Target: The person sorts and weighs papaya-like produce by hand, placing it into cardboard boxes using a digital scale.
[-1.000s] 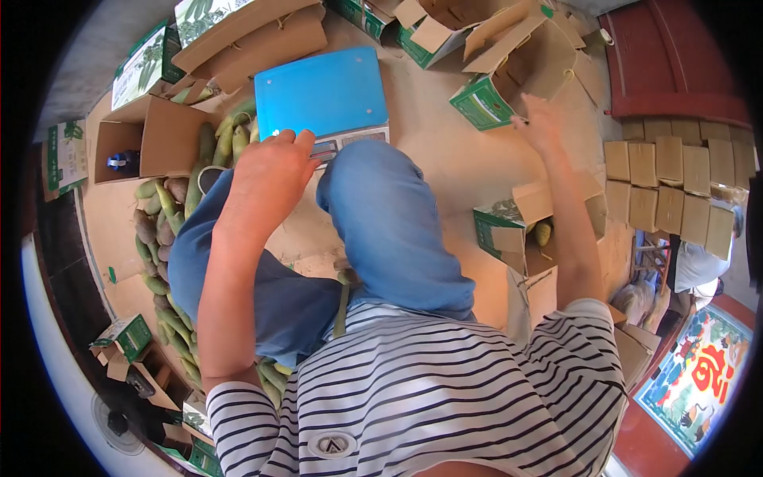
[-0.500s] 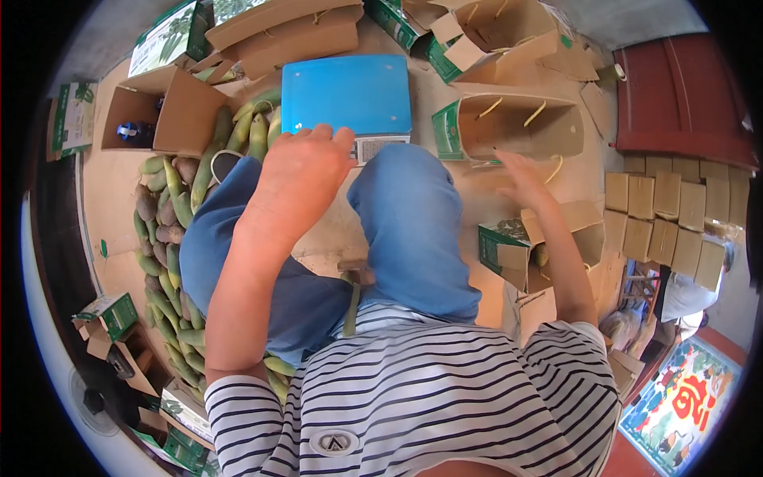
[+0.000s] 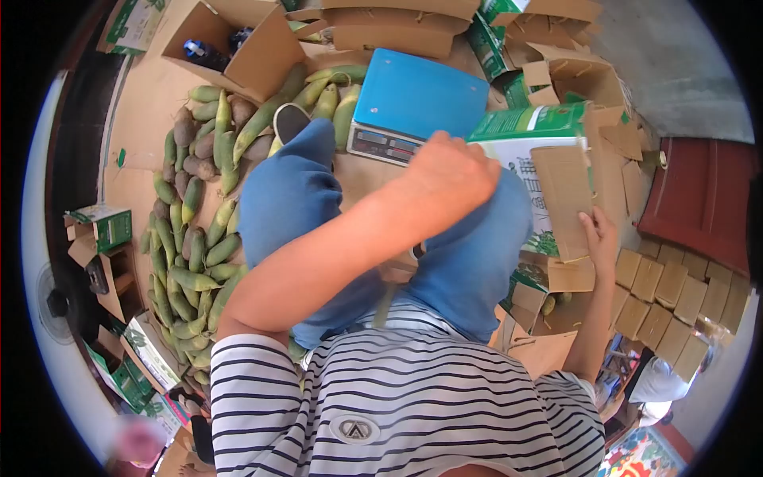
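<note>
A green-and-white printed carton [image 3: 517, 147] with raised brown flaps stands tilted over my right knee, beside the blue-topped scale [image 3: 421, 91]. My left hand [image 3: 455, 171] is closed at the carton's near left edge, in front of the scale; its fingertips are partly hidden. On the right, my right hand [image 3: 599, 237] pinches the edge of a brown flap [image 3: 560, 203], thumb on the near face. Below it, another open carton [image 3: 548, 306] holds some green radishes.
Many green radishes [image 3: 191, 278] and brown-skinned roots [image 3: 199, 167] lie piled on the floor to my left. An open brown box [image 3: 266, 56] with dark bottles stands beyond them. Cartons [image 3: 580, 71] stand at the back right, and small brown boxes [image 3: 660, 302] are stacked at far right.
My right hand has taken hold of the open carton, which has turned up on its side towards me. My left hand has moved right from the scale to the carton. The view has shifted.
</note>
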Available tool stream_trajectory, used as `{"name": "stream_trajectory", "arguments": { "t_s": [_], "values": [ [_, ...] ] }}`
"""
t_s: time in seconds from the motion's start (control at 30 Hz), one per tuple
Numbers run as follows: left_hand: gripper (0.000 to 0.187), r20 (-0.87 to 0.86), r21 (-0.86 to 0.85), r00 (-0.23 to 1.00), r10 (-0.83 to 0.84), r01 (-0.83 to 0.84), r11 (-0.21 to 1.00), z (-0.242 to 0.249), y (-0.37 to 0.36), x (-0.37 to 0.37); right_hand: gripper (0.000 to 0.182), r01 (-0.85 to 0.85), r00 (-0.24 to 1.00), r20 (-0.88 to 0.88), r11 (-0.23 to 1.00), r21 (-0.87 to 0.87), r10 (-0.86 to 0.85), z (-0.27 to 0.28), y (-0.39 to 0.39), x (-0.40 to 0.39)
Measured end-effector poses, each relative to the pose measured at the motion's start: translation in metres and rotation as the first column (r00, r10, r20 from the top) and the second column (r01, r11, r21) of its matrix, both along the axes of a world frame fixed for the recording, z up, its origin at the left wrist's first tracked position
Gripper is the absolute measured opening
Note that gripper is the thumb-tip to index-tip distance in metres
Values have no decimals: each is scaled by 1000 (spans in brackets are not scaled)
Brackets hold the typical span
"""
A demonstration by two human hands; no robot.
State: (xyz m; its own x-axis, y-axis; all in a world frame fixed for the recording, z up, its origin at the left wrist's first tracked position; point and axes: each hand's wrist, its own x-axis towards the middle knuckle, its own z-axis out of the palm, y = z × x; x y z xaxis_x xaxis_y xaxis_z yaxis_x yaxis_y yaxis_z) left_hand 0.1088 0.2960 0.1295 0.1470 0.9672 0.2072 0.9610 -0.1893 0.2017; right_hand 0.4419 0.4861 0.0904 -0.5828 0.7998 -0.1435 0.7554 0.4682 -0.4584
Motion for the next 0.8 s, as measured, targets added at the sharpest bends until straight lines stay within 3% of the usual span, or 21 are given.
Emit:
{"name": "stream_trajectory", "arguments": {
  "t_s": [0.03, 0.13, 0.27, 0.37, 0.57, 0.67, 0.8],
  "values": [
    [13, 10, 21, 1000, -24, 24, 1000, 2, 0, 3, 17, 15, 1000, 14, 1000, -22, -15, 10, 0, -9],
    [14, 149, 300, 972, -181, 130, 945, 8, 2, 10, 18, -73, 995, -62, 997, 33, 74, 36, -9, -67],
    [14, 203, 566, 954, -221, 70, 821, 12, 6, 19, 18, -407, 881, -112, 858, 313, 459, 37, -1, -156],
    [13, 193, 513, 967, -169, 48, 857, 16, 4, 14, 18, -549, 788, -41, 731, 405, 615, 22, 9, -214],
    [9, 247, 605, 953, -174, -11, 796, 15, 10, 13, 18, -636, 741, 68, 667, 388, 668, -28, -7, -294],
    [10, 308, 609, 936, -171, -56, 791, 15, 12, 12, 19, -711, 701, 163, 663, 233, 695, -41, -18, -308],
    [10, 371, 637, 919, -134, -147, 757, 13, 19, 17, 22, -632, 772, 149, 771, 79, 618, -40, -28, -307]
  ]
}}
